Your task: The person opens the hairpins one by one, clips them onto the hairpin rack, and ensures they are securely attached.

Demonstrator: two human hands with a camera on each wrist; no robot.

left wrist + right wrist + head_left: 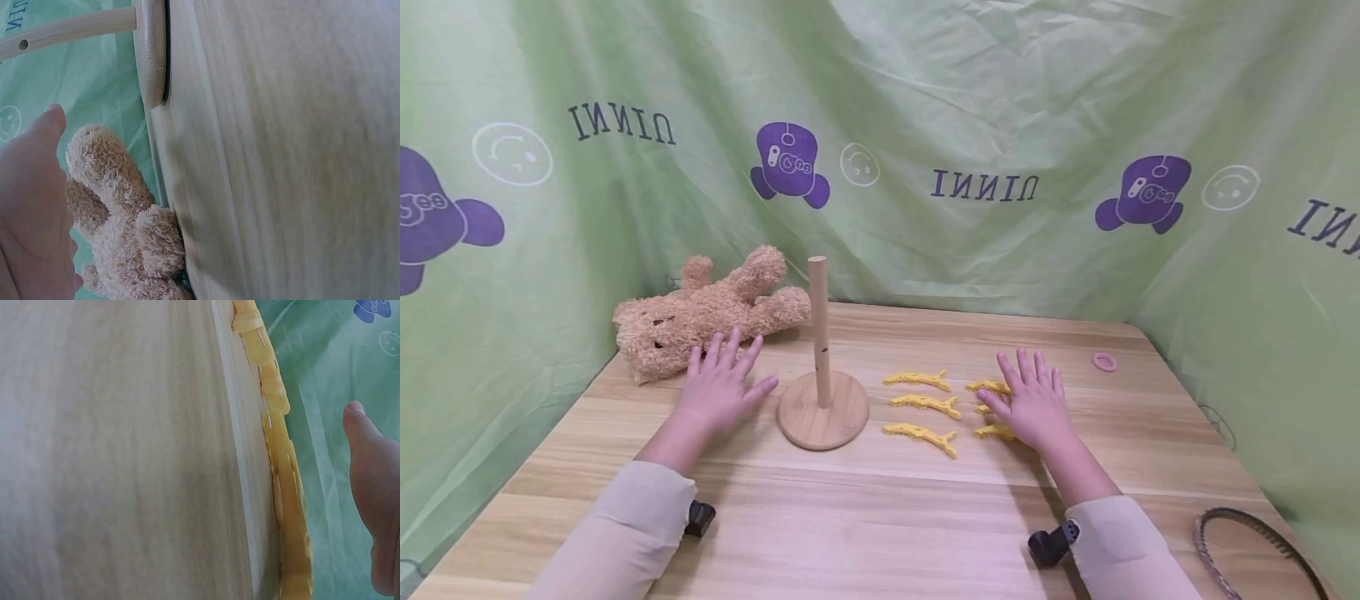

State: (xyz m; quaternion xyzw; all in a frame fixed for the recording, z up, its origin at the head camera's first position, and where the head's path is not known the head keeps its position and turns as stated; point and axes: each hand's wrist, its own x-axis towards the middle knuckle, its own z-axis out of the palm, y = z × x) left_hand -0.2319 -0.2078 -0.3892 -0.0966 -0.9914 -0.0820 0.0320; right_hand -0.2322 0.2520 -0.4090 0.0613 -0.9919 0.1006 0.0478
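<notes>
My left hand [718,390] hovers with its fingers spread, just in front of a fluffy tan teddy bear [700,323] lying on its side. Right of that hand stands a wooden post on a round base [842,421]. My right hand [1033,404], fingers also spread, is over the right column of yellow hair clips [992,431] and partly hides them. Another column of yellow alligator-style clips [922,402] lies between the post and that hand. In the left wrist view the palm [34,212] holds nothing; in the right wrist view the thumb [362,425] stands apart from the clips [287,487].
A small pink ring [1104,362] lies at the far right of the wooden table [865,525]. Near the right front edge is a dark curved headband [1255,521]. Green printed curtain [895,233] closes in the back and both sides.
</notes>
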